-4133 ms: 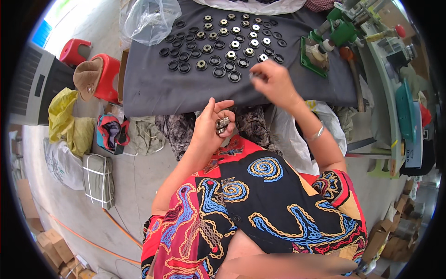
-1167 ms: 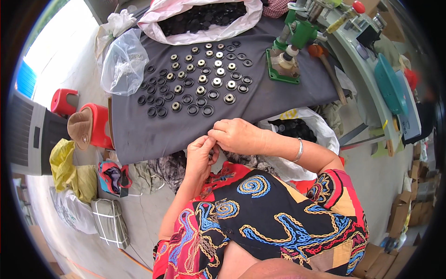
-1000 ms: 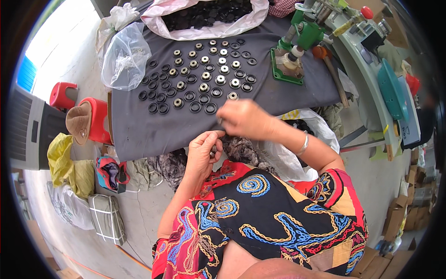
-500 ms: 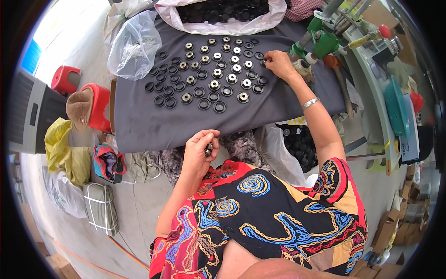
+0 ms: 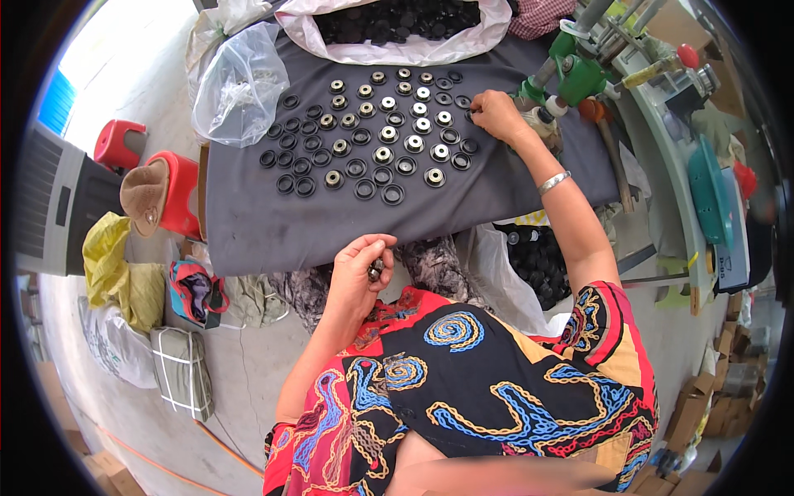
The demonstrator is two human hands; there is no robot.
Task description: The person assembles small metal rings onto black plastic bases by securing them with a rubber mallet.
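Black round rings (image 5: 364,188) are spread in loose rows over the dark grey cloth of the table (image 5: 273,231). Several of them carry a shiny metal bushing (image 5: 383,155) in the middle; others are bare. My right hand (image 5: 496,116) is at the right side of the spread, with thumb and fingers closed at a black ring (image 5: 469,116) that they partly cover. Near my body, off the table's front edge, my left hand (image 5: 357,269) is curled around a few small metal bushings (image 5: 376,269), which show between its fingers.
A white sack of black parts (image 5: 397,25) lies at the table's far edge. To the right stands a green press (image 5: 576,76) with a red-knobbed lever. A clear plastic bag (image 5: 240,87) hangs at the left corner. Below the table, another bag holds black parts (image 5: 536,263).
The whole view has shifted slightly. My left hand's fingers have moved a little around the bushings. My right hand stays at about the same place by the ring.
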